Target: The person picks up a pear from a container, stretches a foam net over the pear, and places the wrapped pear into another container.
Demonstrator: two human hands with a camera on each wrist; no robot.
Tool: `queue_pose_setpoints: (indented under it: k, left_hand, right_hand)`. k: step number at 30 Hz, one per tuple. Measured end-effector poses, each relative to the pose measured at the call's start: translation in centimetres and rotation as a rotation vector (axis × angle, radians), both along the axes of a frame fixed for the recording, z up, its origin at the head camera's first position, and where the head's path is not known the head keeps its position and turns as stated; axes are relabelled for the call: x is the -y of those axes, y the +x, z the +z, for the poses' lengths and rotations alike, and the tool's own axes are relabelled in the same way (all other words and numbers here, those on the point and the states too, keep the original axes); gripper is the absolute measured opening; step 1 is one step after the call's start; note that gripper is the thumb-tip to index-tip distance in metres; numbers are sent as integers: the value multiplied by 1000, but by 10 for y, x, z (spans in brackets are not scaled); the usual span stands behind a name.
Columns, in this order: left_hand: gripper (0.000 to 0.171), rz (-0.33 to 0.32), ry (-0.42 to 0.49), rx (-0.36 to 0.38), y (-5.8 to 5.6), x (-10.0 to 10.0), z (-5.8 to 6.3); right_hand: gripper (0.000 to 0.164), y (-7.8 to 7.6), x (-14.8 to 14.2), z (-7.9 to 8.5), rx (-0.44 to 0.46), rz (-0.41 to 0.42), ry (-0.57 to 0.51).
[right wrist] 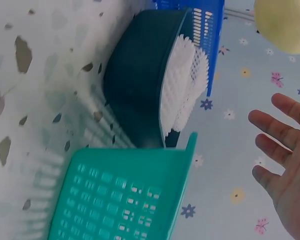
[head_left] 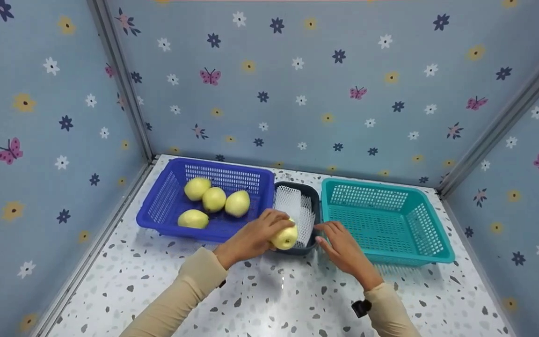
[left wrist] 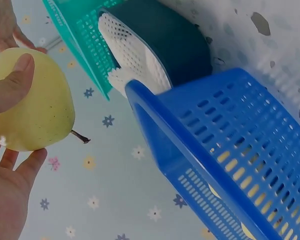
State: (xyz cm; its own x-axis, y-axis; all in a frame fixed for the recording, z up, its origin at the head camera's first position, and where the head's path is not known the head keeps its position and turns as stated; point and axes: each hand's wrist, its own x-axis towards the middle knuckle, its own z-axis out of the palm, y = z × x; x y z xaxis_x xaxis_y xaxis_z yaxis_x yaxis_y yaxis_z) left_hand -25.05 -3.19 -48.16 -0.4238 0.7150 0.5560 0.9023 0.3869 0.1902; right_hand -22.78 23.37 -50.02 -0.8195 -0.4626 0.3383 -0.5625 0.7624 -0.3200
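Note:
My left hand (head_left: 256, 234) grips a pale yellow pear (left wrist: 35, 102) between thumb and fingers, above the front left of a small dark bin (head_left: 293, 251). In the left wrist view the pear's brown stem points away from the palm. White foam net sleeves (head_left: 288, 202) lie in the bin, some reaching above its rim. My right hand (head_left: 342, 248) is near the bin's right side, fingers loosely extended and holding nothing. In the right wrist view, its spread fingers (right wrist: 275, 130) are apart from the pear.
A blue basket (head_left: 206, 234) on the left holds several more pears (head_left: 214, 200). To the right of the bin stands a teal basket (head_left: 382, 229) with no fruit showing in it. All stand on a speckled white table (head_left: 260, 299), with flower-patterned panels (head_left: 297, 93) around it.

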Motion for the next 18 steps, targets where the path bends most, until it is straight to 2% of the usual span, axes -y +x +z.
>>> queue_pose_setpoints:
  k: [3,5,9,13,18]
  left_hand:
    - [64,-25,14,-41,5,-4,-1]
    - [61,-36,24,-70,9,-7,-2]
    - [55,-47,30,-133,16,-13,-7]
    - [59,-60,14,-195,22,-19,-13]
    - [61,-82,-35,-250,30,-23,-20]
  right_hand:
    - [34,2,6,0,82,29,-95]
    - [35,4,11,0,167,59,-192]
    - [43,8,22,-1,422,119,-410]
    - [53,13,33,-1,672,144,-607]
    - [59,22,41,1,932,247,-805]
